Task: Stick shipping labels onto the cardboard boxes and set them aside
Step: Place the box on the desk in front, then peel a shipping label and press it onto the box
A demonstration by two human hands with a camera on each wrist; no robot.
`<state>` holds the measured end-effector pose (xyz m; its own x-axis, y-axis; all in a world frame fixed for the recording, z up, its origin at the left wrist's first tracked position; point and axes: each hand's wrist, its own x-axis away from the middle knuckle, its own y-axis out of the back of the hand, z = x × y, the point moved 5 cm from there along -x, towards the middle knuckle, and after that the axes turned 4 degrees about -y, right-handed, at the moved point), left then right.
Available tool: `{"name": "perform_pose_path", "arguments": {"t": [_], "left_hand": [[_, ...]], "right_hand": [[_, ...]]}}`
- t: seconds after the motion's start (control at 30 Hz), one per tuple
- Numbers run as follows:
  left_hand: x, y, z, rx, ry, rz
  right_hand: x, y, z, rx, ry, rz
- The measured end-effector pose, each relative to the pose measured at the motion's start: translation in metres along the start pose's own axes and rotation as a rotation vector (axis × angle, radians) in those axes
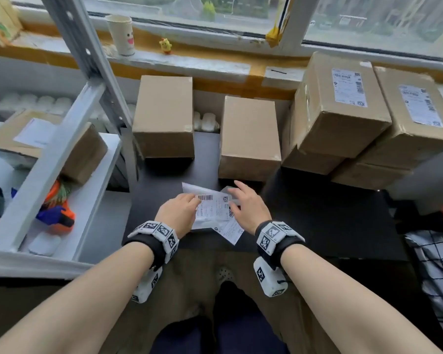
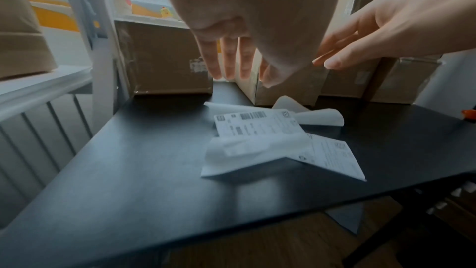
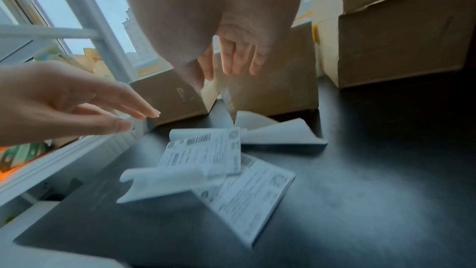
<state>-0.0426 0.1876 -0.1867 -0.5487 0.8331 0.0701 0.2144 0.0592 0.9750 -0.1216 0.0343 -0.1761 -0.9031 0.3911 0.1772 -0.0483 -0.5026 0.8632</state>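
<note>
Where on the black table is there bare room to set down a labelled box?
The black table is bare right of the right hand, in front of the labelled boxes. A smaller bare strip lies left of the loose labels. The back edge is crowded by two plain boxes.

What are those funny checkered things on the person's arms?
Both arms are bare, with no sleeves. Each wrist wears a black band carrying small white blocks printed with black-and-white square patterns, like puzzle codes. Under each wrist hangs another white block with the same patterns. The left hand and right hand wear no gloves, and no rings show.
</note>
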Motion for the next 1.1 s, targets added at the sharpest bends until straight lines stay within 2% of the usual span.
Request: {"name": "perform_pose_path", "arguments": {"t": [0.17,0.3,0.4,0.57,0.7,0.8,0.87,0.97,1.1], "left_hand": [[0.024,-0.028,0.010,-0.008,-0.002,0.016],[0.030,-0.044,0.016,0.106,0.053,0.075],[0.027,-0.061,0.024,0.126,0.097,0.182],[0.029,-0.076,0.030,0.146,0.122,0.191],[0.032,-0.076,0.032,0.202,0.079,0.096],[0.034,-0.079,0.035,0.213,0.094,0.145],[0.035,-0.079,0.039,0.178,0.111,0.179],[0.037,-0.076,0.044,0.128,0.128,0.196],[0.035,-0.074,0.055,0.045,0.172,0.235]], "right_hand": [[0.011,-0.050,0.002,0.013,-0.003,0.129],[0.006,-0.071,-0.001,0.029,-0.024,0.145],[-0.003,-0.078,-0.006,0.039,-0.063,0.130],[-0.014,-0.079,-0.022,-0.007,-0.297,-0.055],[-0.021,-0.082,-0.029,-0.146,-0.455,-0.063],[-0.025,-0.083,-0.034,-0.274,-0.560,-0.058],[-0.027,-0.079,-0.034,-0.324,-0.577,-0.083],[-0.032,-0.069,-0.032,-0.350,-0.525,-0.119],[-0.037,-0.054,-0.031,-0.544,-0.451,-0.166]]}}
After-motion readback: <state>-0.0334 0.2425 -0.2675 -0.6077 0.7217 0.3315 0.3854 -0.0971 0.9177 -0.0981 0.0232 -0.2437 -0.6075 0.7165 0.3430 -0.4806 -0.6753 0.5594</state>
